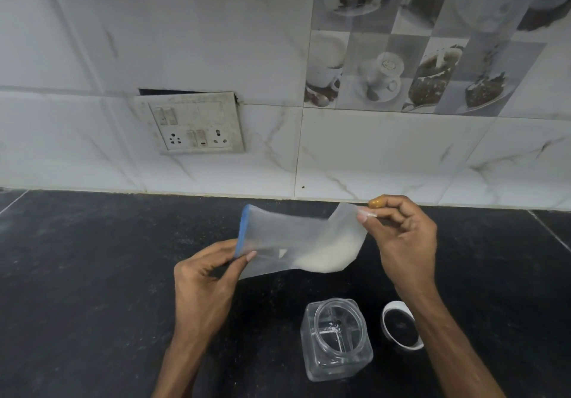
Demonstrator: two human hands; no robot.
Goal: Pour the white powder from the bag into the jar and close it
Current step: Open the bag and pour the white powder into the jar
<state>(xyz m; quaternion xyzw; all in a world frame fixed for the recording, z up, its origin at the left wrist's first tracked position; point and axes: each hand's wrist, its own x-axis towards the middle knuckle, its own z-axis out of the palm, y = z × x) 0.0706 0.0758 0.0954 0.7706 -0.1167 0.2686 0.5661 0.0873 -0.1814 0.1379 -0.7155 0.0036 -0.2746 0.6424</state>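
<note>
Pinching the blue-edged end of the bag (pixel 278 240) with left hand (pixel 204 280) fingers (pixel 247 257), above the dark surface (pixel 92 289); white powder (pixel 324 257) pooled rightward; open jar (pixel 336 339) standing below; right hand (pixel 404 234) fingers (pixel 364 218) pinching the other end; lid (pixel 398 325) beside the jar.

I see my left hand (pixel 204 277) pinching the blue-edged end of the clear bag (pixel 278 237), while my right hand (pixel 401 237) pinches the far corner, holding it stretched above the black desk (pixel 92 274). White powder (pixel 324 257) sits low toward the right end. The open jar (pixel 335 339) stands below. Its lid (pixel 400 325), seemingly inner side up, lies just beside it, partly behind my forearm.
</note>
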